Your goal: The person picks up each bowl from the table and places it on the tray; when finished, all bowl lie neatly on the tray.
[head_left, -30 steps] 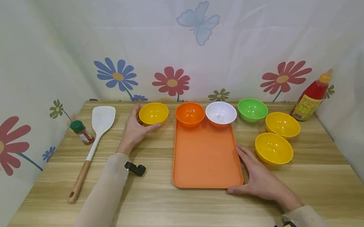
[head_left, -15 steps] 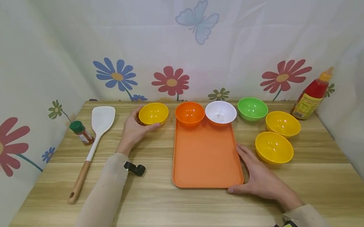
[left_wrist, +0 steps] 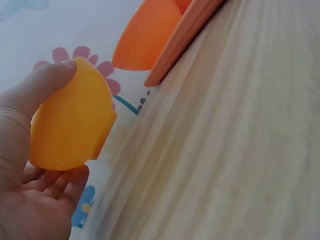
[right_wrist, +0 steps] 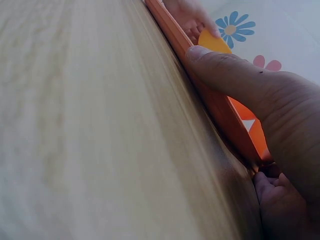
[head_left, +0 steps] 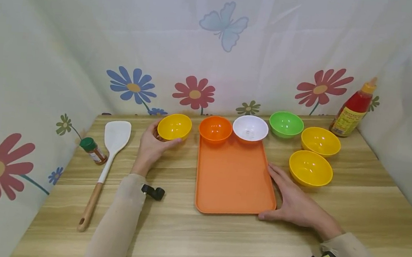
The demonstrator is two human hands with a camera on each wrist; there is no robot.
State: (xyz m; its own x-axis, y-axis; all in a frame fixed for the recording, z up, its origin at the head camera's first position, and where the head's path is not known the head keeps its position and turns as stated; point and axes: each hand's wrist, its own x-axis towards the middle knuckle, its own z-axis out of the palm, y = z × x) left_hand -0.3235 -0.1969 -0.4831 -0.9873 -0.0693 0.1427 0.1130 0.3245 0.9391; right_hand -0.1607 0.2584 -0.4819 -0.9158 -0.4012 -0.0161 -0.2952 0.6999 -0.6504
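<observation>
My left hand (head_left: 150,148) grips a yellow bowl (head_left: 174,127) at the back left, thumb on its near side and fingers round the far side. In the left wrist view the yellow bowl (left_wrist: 75,120) appears a little off the table. My right hand (head_left: 292,202) holds the near right corner of an orange tray (head_left: 234,181), thumb at the front edge and fingers along the right side. On the tray's far end stand an orange bowl (head_left: 215,129) and a white bowl (head_left: 250,129), side by side.
A green bowl (head_left: 286,124) and two more yellow bowls (head_left: 310,169) stand right of the tray. A red sauce bottle (head_left: 353,108) is in the back right corner. On the left lie a white spatula (head_left: 116,136) and a green-capped spice jar (head_left: 93,150).
The yellow bowl in my left hand has risen very slightly. My right hand and the tray have stayed in place.
</observation>
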